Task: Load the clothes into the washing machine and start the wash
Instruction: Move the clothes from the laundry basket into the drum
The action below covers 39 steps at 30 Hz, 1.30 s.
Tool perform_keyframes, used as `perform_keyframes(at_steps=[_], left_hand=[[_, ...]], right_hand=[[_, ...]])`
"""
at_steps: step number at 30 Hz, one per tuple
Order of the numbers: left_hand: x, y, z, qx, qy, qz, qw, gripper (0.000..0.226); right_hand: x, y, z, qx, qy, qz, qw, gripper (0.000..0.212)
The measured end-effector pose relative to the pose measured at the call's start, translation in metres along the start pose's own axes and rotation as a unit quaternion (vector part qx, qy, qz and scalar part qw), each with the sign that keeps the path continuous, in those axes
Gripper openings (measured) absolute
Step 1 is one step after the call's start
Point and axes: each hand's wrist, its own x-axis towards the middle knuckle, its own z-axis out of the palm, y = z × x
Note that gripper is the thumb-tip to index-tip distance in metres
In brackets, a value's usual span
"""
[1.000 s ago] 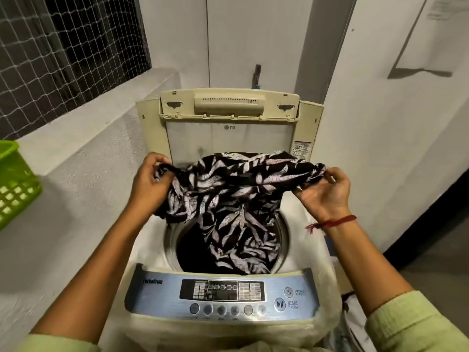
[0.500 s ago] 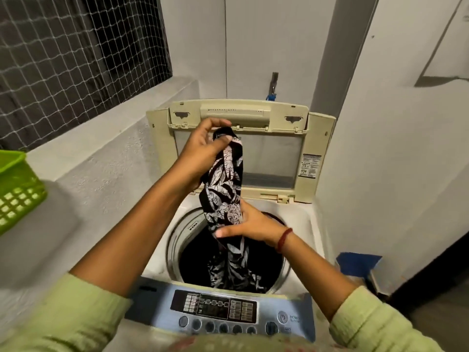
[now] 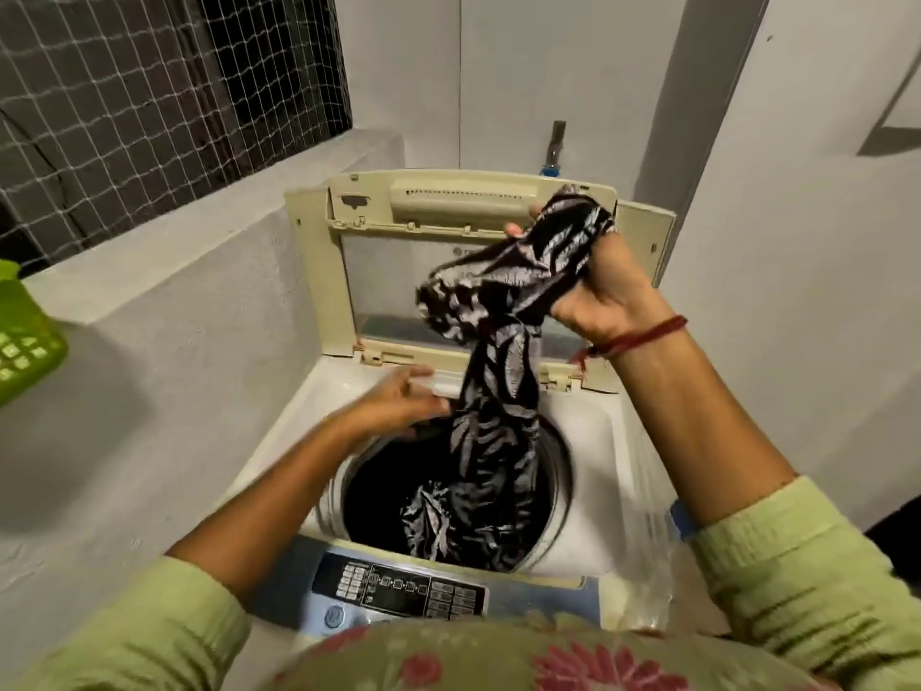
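My right hand [image 3: 598,286] is raised and curled tight round the bunched top of the garment [image 3: 491,391], a black cloth with a pale leaf print; a loop of it spills out to the left of that fist, and the rest hangs straight down from it into the drum [image 3: 379,496], where its lower end lies in folds against the dark inside. A red thread [image 3: 643,336] circles the wrist just below the fist. Behind the hand stands the open lid [image 3: 319,271], upright; above and behind it is the tap [image 3: 554,147].

My left hand [image 3: 398,401] is low, well below the right one, over the back rim of the drum; its fingers reach right toward the hanging cloth and their tips meet it (the blur there keeps me from telling whether they pinch it or only touch). The white top of the washer [image 3: 588,441] lies under and around this hand; the panel [image 3: 398,588] is nearer to me than either hand, between my forearms.

Far to the left of my left arm a green basket [image 3: 25,331] sits on the grey ledge; netting [image 3: 149,92] stretches above the ledge.
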Motion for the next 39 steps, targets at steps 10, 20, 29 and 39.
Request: perform_keyframes(at_steps=[10,20,29,39], left_hand=[[0.022,-0.080,0.071,0.058,-0.081,-0.154,0.983,0.037],[0.018,0.034,0.004,-0.382,-0.009,-0.027,0.924,0.045],[0.005,-0.046,0.035,0.116,-0.111,-0.131,0.978,0.050],[0.039,-0.079,0.013,0.129,0.203,-0.050,0.969,0.028]], right_hand=[[-0.017,-0.018,0.037,0.007,-0.185,-0.091,0.979,0.036],[0.013,0.138,-0.093,-0.667,-0.085,0.111,0.732,0.103],[-0.008,0.176,-0.107,-0.754,-0.254,0.293,0.530,0.039],[0.030,0.154,-0.118,-0.646,0.135,-0.007,0.751,0.043]])
